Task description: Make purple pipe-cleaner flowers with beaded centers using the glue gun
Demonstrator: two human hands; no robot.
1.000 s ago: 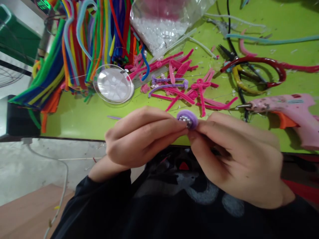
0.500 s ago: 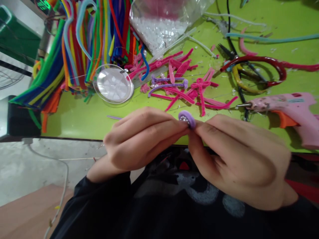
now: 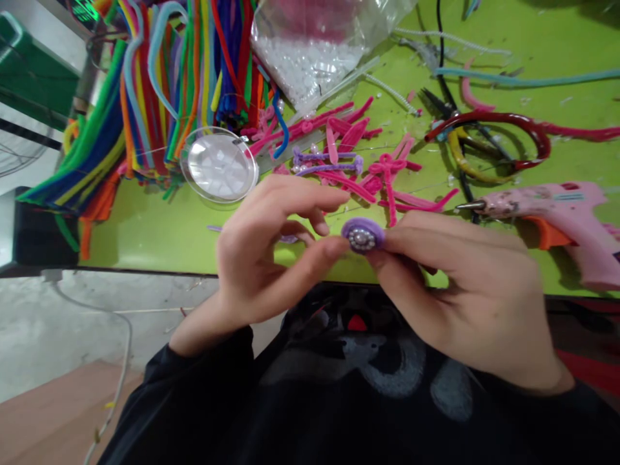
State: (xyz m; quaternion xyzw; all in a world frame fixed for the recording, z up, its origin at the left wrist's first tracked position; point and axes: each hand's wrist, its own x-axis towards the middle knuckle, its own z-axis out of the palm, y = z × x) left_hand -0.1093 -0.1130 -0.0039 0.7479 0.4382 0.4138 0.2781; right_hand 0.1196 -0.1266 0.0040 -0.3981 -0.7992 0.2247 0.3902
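Note:
Between the thumb and finger of my right hand (image 3: 465, 290) is a small purple fuzzy ring with a pearl-bead centre (image 3: 362, 236), its beaded face turned up toward me. My left hand (image 3: 276, 252) is beside it, fingers spread and curved, the thumb tip close to the ring's left edge; I cannot tell if it touches. Behind the hands lie purple pipe-cleaner pieces (image 3: 334, 168) and several pink pipe-cleaner pieces (image 3: 387, 165), some bent into loops and bows. Part of another purple piece (image 3: 289, 239) shows behind my left fingers.
A pink glue gun (image 3: 552, 203) lies at the right, pliers (image 3: 479, 142) behind it. Bundles of coloured pipe cleaners (image 3: 159, 84) fill the back left, near a clear spool (image 3: 220, 165). A bag of white beads (image 3: 314, 61) sits at the back. The green table's front edge (image 3: 155, 268) runs below.
My left hand has let go of the purple ring and its fingers have opened away to the left. The ring has turned, so its pearl centre now faces me more fully.

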